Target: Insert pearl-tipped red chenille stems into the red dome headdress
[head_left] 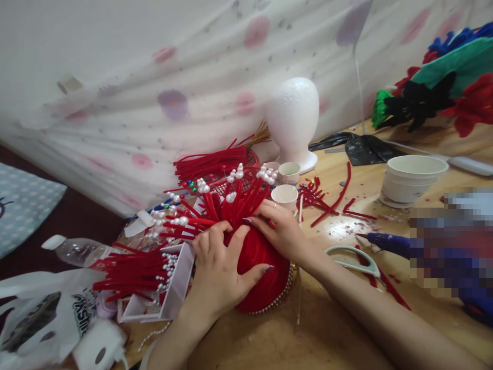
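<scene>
A red rounded headpiece with a pearl-trimmed lower edge sits on the table in front of me. From its top fan out red fuzzy stems tipped with white pearls. My left hand lies against the left side of the headpiece, fingers spread, the fingertips at the base of the stems. On the right side, my right hand, with a ring on one finger, rests at the stem base, its thumb toward the middle. Part of its fingers is hidden behind the stems, and whether they grip anything cannot be made out.
A white foam head stands behind. Paper cups, a large white cup, scissors and a blue glue gun lie to the right. At left are a white box, a bottle and a plastic bag.
</scene>
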The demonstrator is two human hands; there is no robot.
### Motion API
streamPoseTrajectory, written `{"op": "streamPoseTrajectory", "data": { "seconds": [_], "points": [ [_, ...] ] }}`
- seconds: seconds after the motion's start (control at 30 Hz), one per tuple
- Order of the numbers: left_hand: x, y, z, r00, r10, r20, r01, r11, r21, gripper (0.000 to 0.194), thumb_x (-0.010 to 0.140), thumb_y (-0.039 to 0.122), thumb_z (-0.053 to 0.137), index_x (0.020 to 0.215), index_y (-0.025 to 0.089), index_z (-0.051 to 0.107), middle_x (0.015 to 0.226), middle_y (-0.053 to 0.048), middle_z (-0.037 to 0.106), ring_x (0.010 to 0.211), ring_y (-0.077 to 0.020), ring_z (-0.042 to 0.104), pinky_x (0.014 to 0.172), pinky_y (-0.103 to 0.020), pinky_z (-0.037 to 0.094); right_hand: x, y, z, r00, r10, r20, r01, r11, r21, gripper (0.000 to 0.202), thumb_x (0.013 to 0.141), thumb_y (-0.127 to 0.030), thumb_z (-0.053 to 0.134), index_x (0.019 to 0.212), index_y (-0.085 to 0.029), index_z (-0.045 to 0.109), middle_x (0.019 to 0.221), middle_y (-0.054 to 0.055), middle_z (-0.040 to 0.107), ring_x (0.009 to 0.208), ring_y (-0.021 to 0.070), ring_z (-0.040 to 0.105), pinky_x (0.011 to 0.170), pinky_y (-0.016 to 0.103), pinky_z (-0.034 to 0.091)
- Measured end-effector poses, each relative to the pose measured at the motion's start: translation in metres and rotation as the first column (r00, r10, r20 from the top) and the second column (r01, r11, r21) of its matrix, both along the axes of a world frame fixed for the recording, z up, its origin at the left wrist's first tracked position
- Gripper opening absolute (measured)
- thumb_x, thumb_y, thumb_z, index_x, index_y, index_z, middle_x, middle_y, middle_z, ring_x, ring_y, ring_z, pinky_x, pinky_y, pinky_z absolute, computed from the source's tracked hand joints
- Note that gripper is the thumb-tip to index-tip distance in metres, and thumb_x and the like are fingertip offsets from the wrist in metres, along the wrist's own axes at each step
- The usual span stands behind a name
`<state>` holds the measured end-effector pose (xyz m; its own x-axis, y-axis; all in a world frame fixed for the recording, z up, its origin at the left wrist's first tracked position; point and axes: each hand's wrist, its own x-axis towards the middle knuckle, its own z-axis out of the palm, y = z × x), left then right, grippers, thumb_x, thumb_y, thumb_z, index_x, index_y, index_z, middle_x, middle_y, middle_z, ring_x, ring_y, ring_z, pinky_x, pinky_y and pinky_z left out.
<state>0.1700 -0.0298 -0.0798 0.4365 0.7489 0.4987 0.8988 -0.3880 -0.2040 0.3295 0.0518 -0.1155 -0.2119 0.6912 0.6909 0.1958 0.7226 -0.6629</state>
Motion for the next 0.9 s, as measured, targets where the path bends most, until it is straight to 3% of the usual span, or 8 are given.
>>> {"op": "streamPoseTrajectory", "data": {
  "seconds": [0.3, 0.53, 0.7, 0.9],
  "points": [
    [0.0008, -0.0006, -0.0013, 0.999, 0.008, 0.043, -0.008, 1.000, 0.004, 0.058, 0.089, 0.062, 0.040, 0.123, 0.016, 0.053, 0.112, -0.014, 0.043, 0.099, -0.0288, 0.042, 0.086, -0.048, 0.039, 0.0016, 0.0006, -0.0006, 0.999, 0.039, -0.024, -0.037, 0.997, 0.075, 0.014, 0.092, -0.014, 0.052, 0.087, -0.019, 0.063, 0.090, 0.004, 0.068, 0.083, 0.0166, 0.062, 0.075, 0.031, 0.049],
    [0.0012, -0.0008, -0.0005, 1.000, 0.005, 0.012, -0.006, 1.000, 0.011, 0.056, 0.089, 0.058, 0.044, 0.123, 0.014, 0.055, 0.110, -0.015, 0.042, 0.097, -0.0290, 0.041, 0.084, -0.048, 0.040, 0.0021, 0.0000, -0.0013, 1.000, 0.027, 0.006, -0.027, 0.997, 0.072, 0.016, 0.092, -0.015, 0.051, 0.084, -0.018, 0.064, 0.085, 0.005, 0.066, 0.082, 0.0177, 0.062, 0.074, 0.032, 0.050],
    [0.0047, -0.0035, -0.0019, 0.999, 0.043, -0.015, -0.041, 0.995, 0.093, 0.052, 0.087, 0.056, 0.049, 0.119, 0.016, 0.060, 0.112, -0.015, 0.041, 0.098, -0.0302, 0.041, 0.083, -0.048, 0.040, 0.0013, -0.0014, -0.0036, 1.000, -0.004, -0.017, 0.005, 0.996, 0.094, 0.014, 0.093, -0.014, 0.049, 0.089, -0.019, 0.061, 0.090, 0.005, 0.068, 0.082, 0.0170, 0.061, 0.074, 0.031, 0.050],
    [0.0048, -0.0054, -0.0032, 0.996, 0.052, -0.070, -0.041, 0.987, 0.156, 0.048, 0.086, 0.054, 0.054, 0.118, 0.020, 0.063, 0.103, -0.012, 0.044, 0.092, -0.0270, 0.043, 0.079, -0.043, 0.039, 0.0005, -0.0042, -0.0034, 0.999, -0.007, -0.046, 0.008, 1.000, 0.030, 0.013, 0.094, -0.017, 0.046, 0.090, -0.019, 0.059, 0.090, 0.006, 0.068, 0.081, 0.0177, 0.062, 0.075, 0.032, 0.050]
  ]
}}
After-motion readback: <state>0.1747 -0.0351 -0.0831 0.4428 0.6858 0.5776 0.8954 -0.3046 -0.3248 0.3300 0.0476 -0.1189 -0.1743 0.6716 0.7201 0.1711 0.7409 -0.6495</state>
